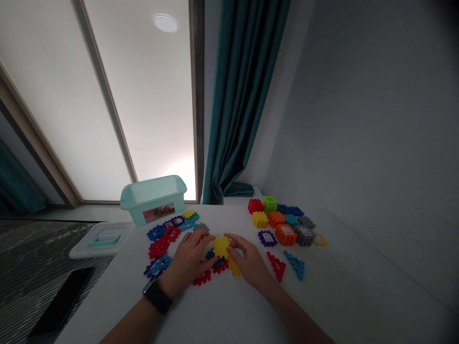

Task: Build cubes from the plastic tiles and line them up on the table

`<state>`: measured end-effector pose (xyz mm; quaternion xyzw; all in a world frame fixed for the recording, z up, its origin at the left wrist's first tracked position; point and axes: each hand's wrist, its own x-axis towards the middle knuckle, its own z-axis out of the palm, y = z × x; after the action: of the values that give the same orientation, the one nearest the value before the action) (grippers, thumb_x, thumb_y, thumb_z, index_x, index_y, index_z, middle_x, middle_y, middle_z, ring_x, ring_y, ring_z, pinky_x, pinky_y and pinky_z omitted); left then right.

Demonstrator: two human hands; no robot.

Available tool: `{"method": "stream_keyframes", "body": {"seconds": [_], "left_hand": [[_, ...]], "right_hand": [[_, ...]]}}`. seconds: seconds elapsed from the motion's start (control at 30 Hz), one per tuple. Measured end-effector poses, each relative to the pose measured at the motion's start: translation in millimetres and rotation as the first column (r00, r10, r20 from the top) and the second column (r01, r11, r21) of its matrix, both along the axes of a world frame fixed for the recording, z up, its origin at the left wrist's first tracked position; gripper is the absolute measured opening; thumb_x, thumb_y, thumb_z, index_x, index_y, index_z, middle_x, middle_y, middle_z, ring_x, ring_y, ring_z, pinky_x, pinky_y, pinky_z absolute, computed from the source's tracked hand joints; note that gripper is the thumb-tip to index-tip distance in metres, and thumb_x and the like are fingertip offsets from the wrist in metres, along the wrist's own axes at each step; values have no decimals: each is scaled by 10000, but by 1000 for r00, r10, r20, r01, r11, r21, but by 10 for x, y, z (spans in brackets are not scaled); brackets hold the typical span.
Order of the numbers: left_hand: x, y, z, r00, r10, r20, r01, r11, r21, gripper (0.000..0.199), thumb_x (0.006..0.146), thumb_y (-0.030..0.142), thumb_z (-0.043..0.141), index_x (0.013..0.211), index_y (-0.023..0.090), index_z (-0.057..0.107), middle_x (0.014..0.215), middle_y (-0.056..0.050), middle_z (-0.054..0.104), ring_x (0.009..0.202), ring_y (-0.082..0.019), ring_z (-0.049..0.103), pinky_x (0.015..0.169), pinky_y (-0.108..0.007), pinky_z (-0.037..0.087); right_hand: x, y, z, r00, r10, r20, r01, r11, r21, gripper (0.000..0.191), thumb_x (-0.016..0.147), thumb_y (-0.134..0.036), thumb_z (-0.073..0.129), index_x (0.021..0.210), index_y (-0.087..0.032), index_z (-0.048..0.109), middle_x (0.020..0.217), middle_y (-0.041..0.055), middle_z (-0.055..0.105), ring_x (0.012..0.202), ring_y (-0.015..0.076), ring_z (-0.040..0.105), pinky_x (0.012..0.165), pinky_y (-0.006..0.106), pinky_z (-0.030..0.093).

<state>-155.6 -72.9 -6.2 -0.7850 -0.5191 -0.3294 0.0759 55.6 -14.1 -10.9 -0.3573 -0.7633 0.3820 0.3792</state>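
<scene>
Head view, looking down past a person's 2 forearms at a white tabletop [229, 315] scattered with bright interlocking plastic blocks. The left hand [186, 260] and right hand [251, 265] come together near the middle, on either side of a yellow gear-shaped block [221, 247]. Our view shows their fingers at its edges, but we cannot tell whether either hand is clamped on it. A black smartwatch [157, 296] circles the left wrist.

Just below the hands lie red and yellow blocks, including a red strip [202, 278] and a yellow piece [234, 266]. To the left, we find a loose pile of red, blue and purple blocks, with a red one [158, 248] near the left hand. To the right sit a lime green block [269, 204], an orange block [286, 234], a grey block [304, 235] and a purple block [267, 238]. Nearer the right hand are a red triangular block [277, 266] and a blue triangular block [296, 265].

Behind the pile stands a pale mint plastic storage tub [153, 198] with a printed label. Its lid [102, 240] lies at the tabletop's left edge. Further back hangs a teal curtain [244, 95] beside a bright window [150, 105].
</scene>
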Motion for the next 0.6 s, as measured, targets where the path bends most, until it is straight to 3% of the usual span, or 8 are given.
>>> {"method": "stream_keyframes", "body": {"seconds": [0.1, 0.27, 0.6], "left_hand": [[-18, 11, -16, 1000, 16, 23, -17, 1000, 19, 464, 788, 270, 755, 1218, 214, 593, 1187, -108, 625, 1057, -294, 620, 903, -453, 533], [-50, 38, -65, 998, 27, 61, -29, 999, 29, 480, 787, 272, 738, 1239, 222, 587, 1210, -112, 613, 1088, -292, 618, 937, -451, 535], [-76, 29, -7, 996, -15, -84, 20, 998, 56, 472, 767, 259, 719, 1218, 192, 599, 1159, -115, 627, 1049, -301, 614, 916, -470, 521]], "right_hand": [[21, -21, 2, 999, -12, 46, 5, 990, 141, 384, 934, -256, 532, 1313, -233, 595, 1099, 70, 678, 1035, 224, 656, 965, 405, 539], [52, -37, 21, 991, 53, 124, -95, 928, 359, 469, 900, -169, 550, 1360, -258, 534, 1364, 96, 583, 1287, 249, 533, 1112, 466, 456], [78, -18, 20, 973, 129, 191, -183, 937, 297, 497, 878, -104, 542, 1345, -274, 527, 1368, 74, 594, 1302, 232, 536, 1131, 479, 440]]}}
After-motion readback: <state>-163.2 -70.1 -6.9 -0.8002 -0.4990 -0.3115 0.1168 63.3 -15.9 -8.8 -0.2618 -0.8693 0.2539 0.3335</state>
